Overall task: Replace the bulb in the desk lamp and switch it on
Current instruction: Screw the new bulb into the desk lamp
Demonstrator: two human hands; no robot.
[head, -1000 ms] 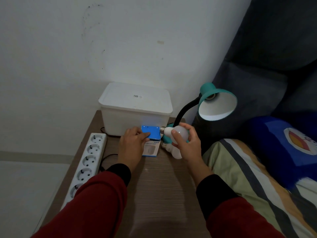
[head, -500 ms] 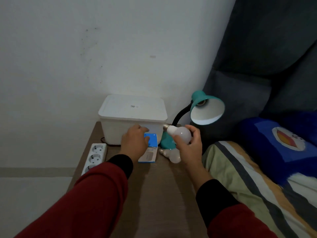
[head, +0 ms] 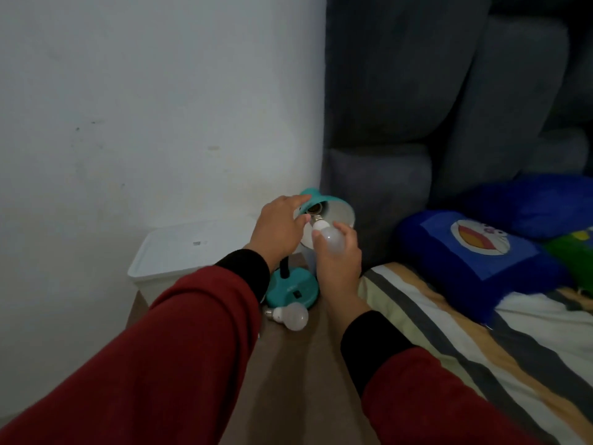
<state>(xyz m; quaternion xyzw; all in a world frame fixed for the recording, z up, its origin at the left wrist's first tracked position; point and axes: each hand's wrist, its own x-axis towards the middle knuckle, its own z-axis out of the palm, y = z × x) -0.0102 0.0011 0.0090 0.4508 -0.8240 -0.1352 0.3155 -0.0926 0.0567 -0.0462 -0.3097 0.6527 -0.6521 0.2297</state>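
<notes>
New bulb: gripped in right hand, fingers curled round the globe, screw cap aimed up at the socket inside the teal lamp shade. Cap tip just at the socket mouth; not seated as far as can be seen. Left hand: fingers fairly straight, laid against the shade's near side and top, apparently steadying it; no closed grip visible.

Second bulb lies loose on the table, just in front of the lamp base. Probably the old one, so removal looks done.

Left to do, by my reading: thread the bulb in, then press the dark switch on the base.

White lidded box behind, by the wall. Striped bedding to the right.
</notes>
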